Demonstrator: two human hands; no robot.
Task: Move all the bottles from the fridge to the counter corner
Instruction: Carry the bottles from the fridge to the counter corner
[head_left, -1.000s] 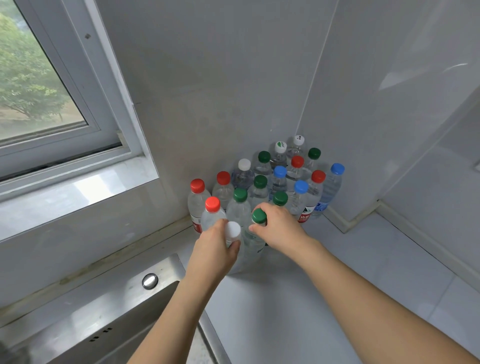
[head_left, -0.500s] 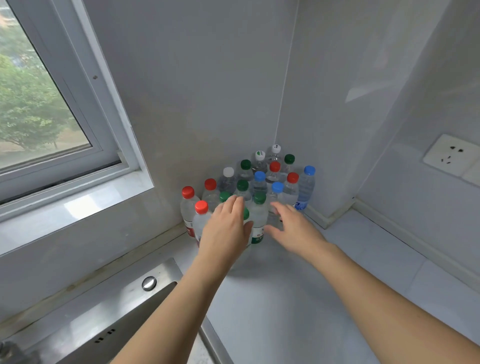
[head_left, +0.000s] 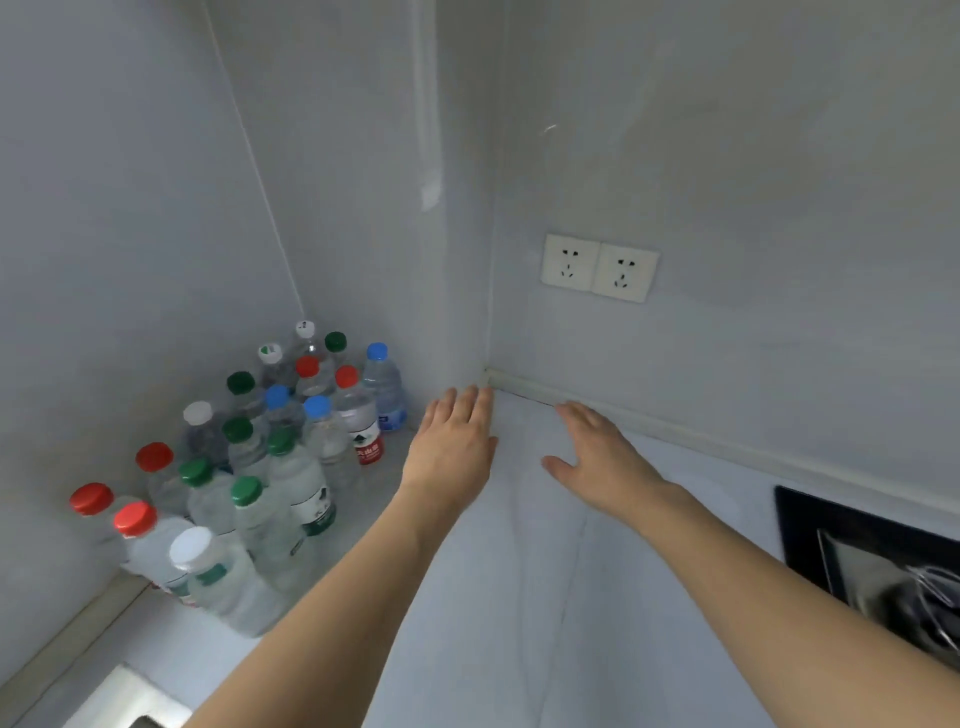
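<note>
Several clear water bottles (head_left: 291, 483) with red, green, blue and white caps stand packed together in the counter corner at the left. Nearest me is a white-capped bottle (head_left: 218, 582); a blue-capped one (head_left: 384, 387) stands at the group's right edge against the wall. My left hand (head_left: 452, 441) hovers flat, fingers straight, just right of the bottles and touches none. My right hand (head_left: 597, 457) is spread open over the white counter (head_left: 493, 597), further right, holding nothing.
A double wall socket (head_left: 597, 267) sits on the right wall. A black hob (head_left: 872, 556) with a metal part lies at the right edge. The sink's corner (head_left: 130, 701) shows at the bottom left. Walls close the corner on two sides.
Both hands have let go of the front bottles and drawn away to the right. The view has swung right, so the window is gone and the socket and hob appear.
</note>
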